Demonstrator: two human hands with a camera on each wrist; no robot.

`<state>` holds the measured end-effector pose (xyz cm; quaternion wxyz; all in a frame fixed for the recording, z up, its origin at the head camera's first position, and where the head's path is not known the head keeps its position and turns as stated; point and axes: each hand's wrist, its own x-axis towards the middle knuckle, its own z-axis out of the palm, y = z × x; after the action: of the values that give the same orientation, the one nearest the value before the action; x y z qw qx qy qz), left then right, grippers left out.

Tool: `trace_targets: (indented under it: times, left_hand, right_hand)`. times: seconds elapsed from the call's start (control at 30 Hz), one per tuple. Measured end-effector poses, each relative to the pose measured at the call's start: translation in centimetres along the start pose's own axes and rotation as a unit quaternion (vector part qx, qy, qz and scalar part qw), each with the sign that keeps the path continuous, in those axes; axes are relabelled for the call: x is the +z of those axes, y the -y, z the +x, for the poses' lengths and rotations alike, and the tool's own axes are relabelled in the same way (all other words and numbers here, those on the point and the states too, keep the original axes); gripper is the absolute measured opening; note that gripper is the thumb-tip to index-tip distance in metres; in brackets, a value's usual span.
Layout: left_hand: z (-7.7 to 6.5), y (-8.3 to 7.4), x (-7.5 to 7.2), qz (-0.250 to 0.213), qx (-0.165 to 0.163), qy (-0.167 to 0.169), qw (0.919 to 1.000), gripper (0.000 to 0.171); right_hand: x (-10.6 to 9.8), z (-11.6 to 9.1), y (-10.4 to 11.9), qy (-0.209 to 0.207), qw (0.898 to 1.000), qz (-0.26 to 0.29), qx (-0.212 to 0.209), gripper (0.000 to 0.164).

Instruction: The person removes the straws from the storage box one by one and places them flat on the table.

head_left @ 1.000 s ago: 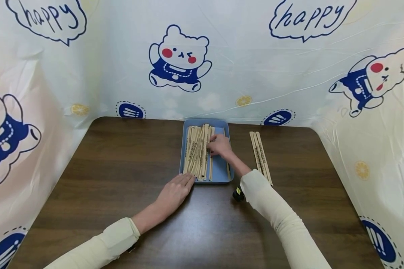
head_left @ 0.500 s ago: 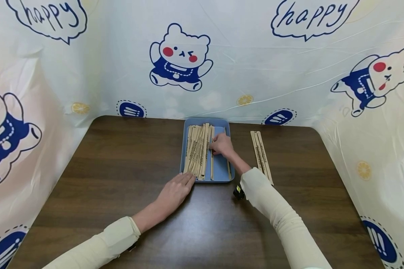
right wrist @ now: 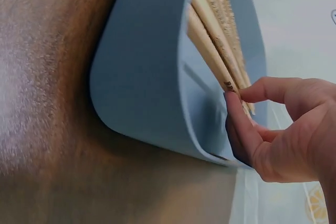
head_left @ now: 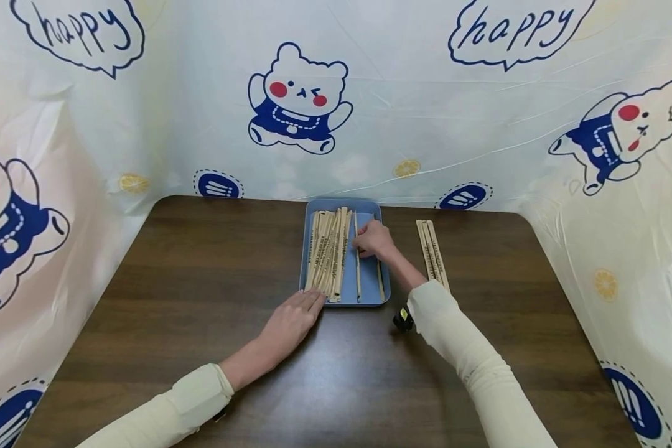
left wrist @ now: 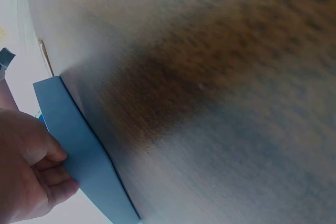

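Observation:
A blue tray holds a pile of printed wooden chopsticks along its left side. My right hand reaches inside it and pinches a chopstick between thumb and fingertips, apart from the pile. In the right wrist view the thumb and fingers of this hand close on the chopstick near its printed end. At the tray's near left corner, my left hand holds the rim. The left wrist view shows its curled fingers against the tray's outer wall.
Another chopstick lies along the tray's right wall. To the right of the tray, several chopsticks lie side by side on the brown table. A printed cloth hangs behind the table's far edge.
My right hand has moved slightly right, drawing the pinched chopstick away from the pile towards the tray's middle. The left hand stays at the corner.

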<state>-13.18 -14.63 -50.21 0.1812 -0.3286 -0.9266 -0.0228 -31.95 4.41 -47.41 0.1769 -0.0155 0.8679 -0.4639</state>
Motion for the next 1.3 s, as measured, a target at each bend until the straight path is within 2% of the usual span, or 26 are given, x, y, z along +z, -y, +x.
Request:
trace_targets:
  times: [0.13,0.17,0.27,0.33,0.77,1.0,1.17,1.3]
  left_hand:
    - [0.0,0.0,-0.1,-0.002,0.000,0.002,1.0000,0.035]
    - [0.0,0.0,-0.1,-0.003,-0.001,0.003,1.0000,0.035]
    - [0.0,0.0,-0.1,-0.005,-0.001,0.002,1.0000,0.036]
    - [-0.1,0.0,-0.1,-0.003,-0.001,0.003,1.0000,0.036]
    - [0.0,-0.1,-0.1,0.003,-0.003,0.002,1.0000,0.039]
    - [0.1,0.0,0.0,-0.001,0.002,-0.006,1.0000,0.039]
    - [0.1,0.0,-0.1,0.000,-0.002,0.003,1.0000,0.039]
    - [0.0,0.0,0.1,0.000,-0.001,-0.001,1.0000,0.039]
  right_hand:
    - [-0.9,-0.3,0.2,0.006,0.999,0.046,0.027,0.011]
    - [-1.2,-0.4,0.3,0.007,0.998,0.054,0.032,0.010]
    - [-1.8,-0.7,0.4,0.008,0.997,0.067,0.045,0.028]
    - [-2.3,-1.0,0.5,0.010,0.997,0.066,0.046,0.033]
    - [-6.7,-2.1,-0.1,0.016,0.995,0.088,0.053,0.039]
    - [-9.2,-2.5,-2.2,-0.002,0.998,0.037,0.049,0.041]
    - [-10.7,-2.9,-4.1,-0.013,0.998,0.004,0.066,0.043]
    - [-11.8,-3.3,-5.6,-0.020,0.997,-0.012,0.075,0.043]
